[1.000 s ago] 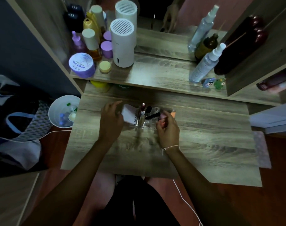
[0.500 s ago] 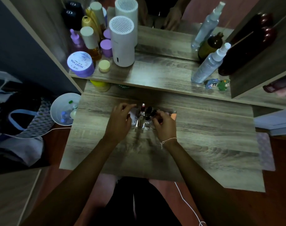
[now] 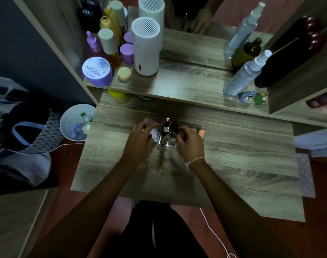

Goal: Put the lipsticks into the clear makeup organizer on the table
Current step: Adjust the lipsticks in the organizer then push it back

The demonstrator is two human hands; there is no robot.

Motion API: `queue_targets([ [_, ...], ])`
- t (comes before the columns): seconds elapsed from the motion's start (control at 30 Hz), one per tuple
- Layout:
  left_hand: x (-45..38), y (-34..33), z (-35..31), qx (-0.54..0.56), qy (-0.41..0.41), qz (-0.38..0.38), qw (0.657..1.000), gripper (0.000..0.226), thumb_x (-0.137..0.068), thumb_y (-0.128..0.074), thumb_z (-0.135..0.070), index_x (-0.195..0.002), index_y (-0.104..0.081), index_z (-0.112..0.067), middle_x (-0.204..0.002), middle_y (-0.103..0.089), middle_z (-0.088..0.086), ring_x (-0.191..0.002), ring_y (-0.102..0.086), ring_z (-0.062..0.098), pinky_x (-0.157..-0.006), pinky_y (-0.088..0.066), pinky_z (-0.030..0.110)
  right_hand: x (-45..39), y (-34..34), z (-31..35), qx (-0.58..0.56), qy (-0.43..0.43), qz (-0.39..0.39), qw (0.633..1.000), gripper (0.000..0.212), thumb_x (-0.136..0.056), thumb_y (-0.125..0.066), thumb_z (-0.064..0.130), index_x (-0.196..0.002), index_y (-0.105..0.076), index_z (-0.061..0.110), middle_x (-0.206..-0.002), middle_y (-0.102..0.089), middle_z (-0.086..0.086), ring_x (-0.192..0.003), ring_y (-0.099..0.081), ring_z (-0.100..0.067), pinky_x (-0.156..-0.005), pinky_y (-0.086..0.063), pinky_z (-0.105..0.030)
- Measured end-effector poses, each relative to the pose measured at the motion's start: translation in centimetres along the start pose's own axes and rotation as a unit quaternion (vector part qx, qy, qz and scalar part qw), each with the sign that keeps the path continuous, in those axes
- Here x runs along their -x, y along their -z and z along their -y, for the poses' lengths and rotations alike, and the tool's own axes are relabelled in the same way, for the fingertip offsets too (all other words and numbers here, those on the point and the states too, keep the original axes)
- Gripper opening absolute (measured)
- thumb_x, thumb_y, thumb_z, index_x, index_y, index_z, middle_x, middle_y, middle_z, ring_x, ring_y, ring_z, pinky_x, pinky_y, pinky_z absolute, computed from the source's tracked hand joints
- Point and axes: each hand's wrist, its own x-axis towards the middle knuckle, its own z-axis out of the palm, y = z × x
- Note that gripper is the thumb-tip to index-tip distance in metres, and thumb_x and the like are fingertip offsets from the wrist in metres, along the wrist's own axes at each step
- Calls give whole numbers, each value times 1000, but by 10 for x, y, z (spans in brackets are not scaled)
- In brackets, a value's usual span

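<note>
On your shelf (image 3: 186,88) stood: white ribbed cylinder (image 3: 146,47), purple jar (image 3: 97,71), spray bottle (image 3: 246,73), two figurines (image 3: 254,97); white bucket (image 3: 75,123) stood floor-side.

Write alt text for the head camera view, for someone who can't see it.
Two hands, left hand and right hand, work at a clear makeup organizer holding upright lipsticks on a wooden table. Bottles crowd the shelf behind.

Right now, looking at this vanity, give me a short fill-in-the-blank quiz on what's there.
1. The round jar labelled MOIST HYA on the shelf is ____ in colour.
2. Both hands, left hand and right hand, are at the clear ____ on the table.
3. The white string bracelet is on the ____ wrist.

Missing words: purple; organizer; right
</note>
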Motion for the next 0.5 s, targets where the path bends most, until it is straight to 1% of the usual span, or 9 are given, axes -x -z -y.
queue_targets([
  [0.13,1,0,-1,6,5,-1,1000,46,-83,-55,0,-126,-53,-15,-123,-53,16,-113,-47,30,-85,-44,33,1,0,0,0,3,-11,1000,23,-86,-63,19,-107,-66,10,-98,-69,-11,-97,-59,-27,-87,-49,-43],
  [0.2,1,1,-2,10,7,-2,1000,46,-84,-54,0,-127,-52,-15,-124,-52,16,-114,-46,30,-85,-46,36,1,0,-1,1,2,-14,1000,23,-86,-64,18,-107,-66,10,-97,-69,-12,-95,-59,-26,-84,-50,-38],
  [0.27,2,2,-2,11,10,-3,1000,45,-84,-55,-1,-127,-53,-14,-125,-52,17,-114,-46,30,-87,-47,39,1,-1,-3,9,8,-14,1000,22,-85,-64,18,-106,-66,10,-97,-69,-12,-94,-58,-25,-81,-46,-32],
  [0.33,2,3,-3,12,11,-3,1000,44,-84,-55,-1,-127,-53,-12,-125,-52,17,-114,-46,30,-88,-47,40,2,-1,-4,9,11,-13,1000,23,-85,-64,17,-107,-66,10,-97,-68,-12,-91,-59,-24,-78,-45,-29],
  [0.4,3,3,-3,14,14,-5,1000,44,-84,-55,-1,-127,-53,-11,-125,-52,17,-114,-47,30,-88,-46,39,3,-2,-5,11,14,-14,1000,22,-85,-64,16,-106,-65,10,-97,-68,-12,-85,-57,-17,-74,-40,-21],
  [0.47,4,3,-2,12,14,-5,1000,43,-85,-54,-1,-127,-53,-10,-125,-52,17,-114,-46,30,-89,-47,39,3,-3,-5,9,14,-18,1000,22,-85,-64,16,-106,-65,11,-96,-67,-11,-79,-50,-9,-69,-32,-13],
  [0.5,5,3,-2,9,13,-5,1000,42,-86,-54,-1,-127,-53,-10,-125,-53,17,-114,-46,30,-89,-47,38,4,-2,-5,4,13,-20,1000,21,-84,-65,15,-105,-66,11,-95,-67,-12,-77,-48,-7,-66,-29,-11],
])
